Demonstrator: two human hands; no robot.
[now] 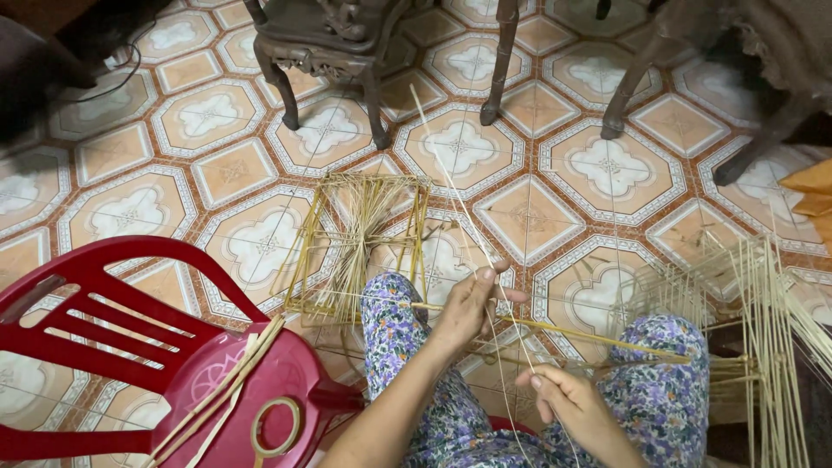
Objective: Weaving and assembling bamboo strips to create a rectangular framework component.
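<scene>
My left hand (471,301) pinches a long thin bamboo stick (555,330) that lies across my knees, with a fine pale strand (442,149) running up from the fingers. Lower down, my right hand (568,404) is closed on the same fine strands near the stick. A box-shaped frame of bamboo sticks (361,247) lies on the tiled floor just beyond my left knee. My legs are in floral purple trousers (394,325).
A red plastic chair (113,334) stands at the left with flat bamboo strips (227,390) and a tape ring (276,426) on its seat. More stick frames (763,321) pile at the right. Dark wooden furniture legs (325,65) stand ahead on the patterned floor.
</scene>
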